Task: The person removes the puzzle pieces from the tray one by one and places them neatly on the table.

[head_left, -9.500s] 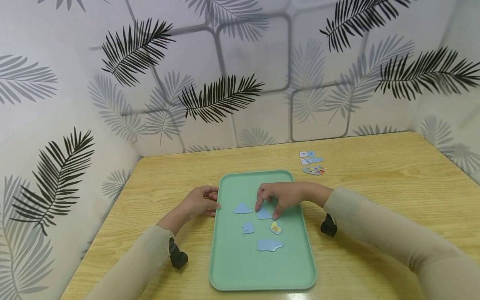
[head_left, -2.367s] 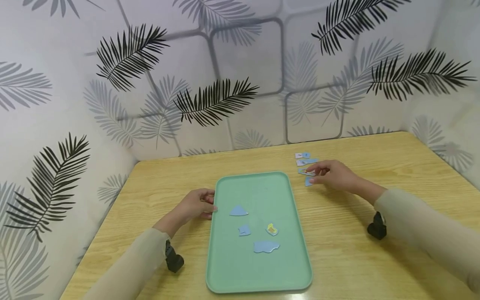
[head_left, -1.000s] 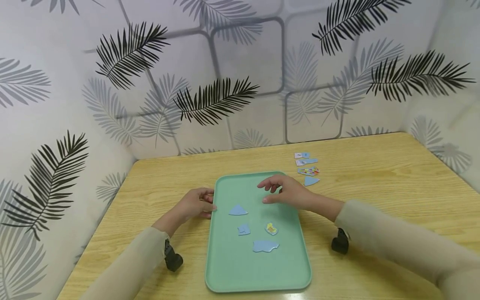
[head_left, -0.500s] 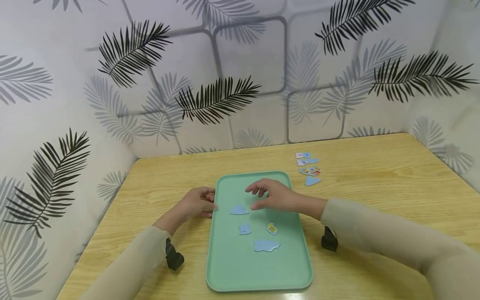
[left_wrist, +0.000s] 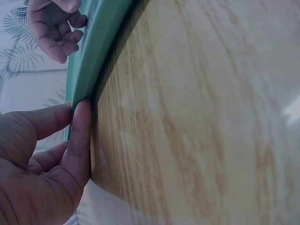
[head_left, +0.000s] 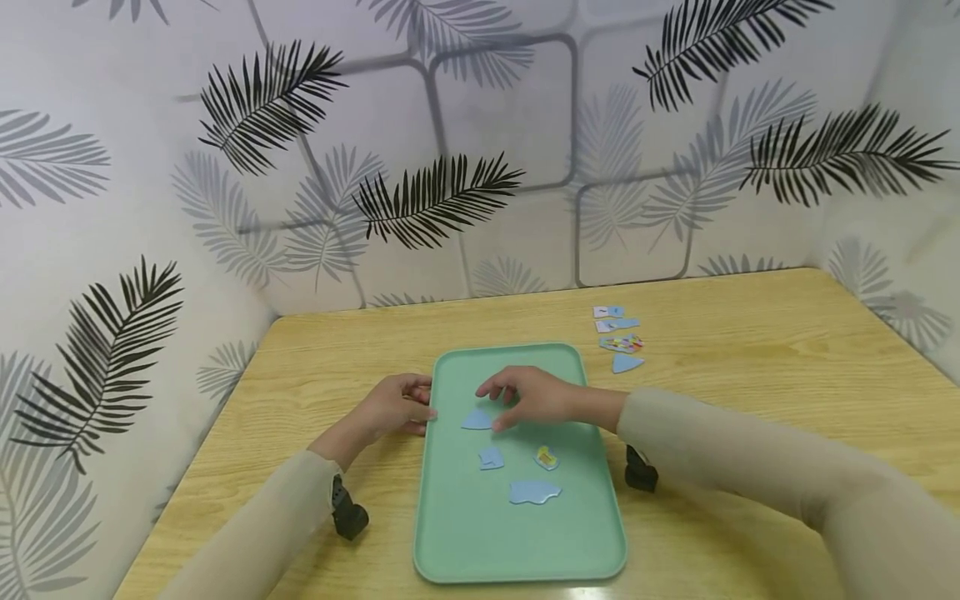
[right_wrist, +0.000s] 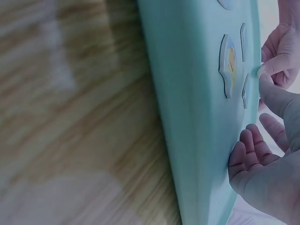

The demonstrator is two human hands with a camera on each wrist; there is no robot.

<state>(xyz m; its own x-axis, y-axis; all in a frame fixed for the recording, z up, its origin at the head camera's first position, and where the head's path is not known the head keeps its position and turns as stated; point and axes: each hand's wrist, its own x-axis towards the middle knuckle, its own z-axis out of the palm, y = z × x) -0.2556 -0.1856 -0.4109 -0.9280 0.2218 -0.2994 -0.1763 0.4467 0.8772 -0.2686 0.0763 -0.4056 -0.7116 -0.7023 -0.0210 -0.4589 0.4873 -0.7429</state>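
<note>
1. Head view: a pale blue triangular piece (head_left: 476, 419) lies in the tray (head_left: 517, 550), nearer its left edge, beneath the right hand's (head_left: 531, 395) fingers; the thumb overlaps its right end. Whether they touch it, I cannot tell.
2. That hand's fingers are loosely bent, with a wide gap between thumb and forefinger and nothing visible in their grasp.
3. At the tray's left edge, the left hand (head_left: 392, 406) pinches the rim between thumb and fingers.
4. Toward the tray's near edge lie a squarish blue piece (head_left: 491, 459), a yellow-patterned piece (head_left: 546, 457) closer to the right edge, and a wide wavy-edged piece (head_left: 534, 492) nearest of the three.
5. On the wood-grain table (head_left: 337, 342), beyond the tray's far right corner, four groups of pieces (head_left: 621, 343) form a column reaching toward the table's far edge.
6. Behind that edge rises a pale wall (head_left: 510, 117) printed with black and grey fronds.
</note>
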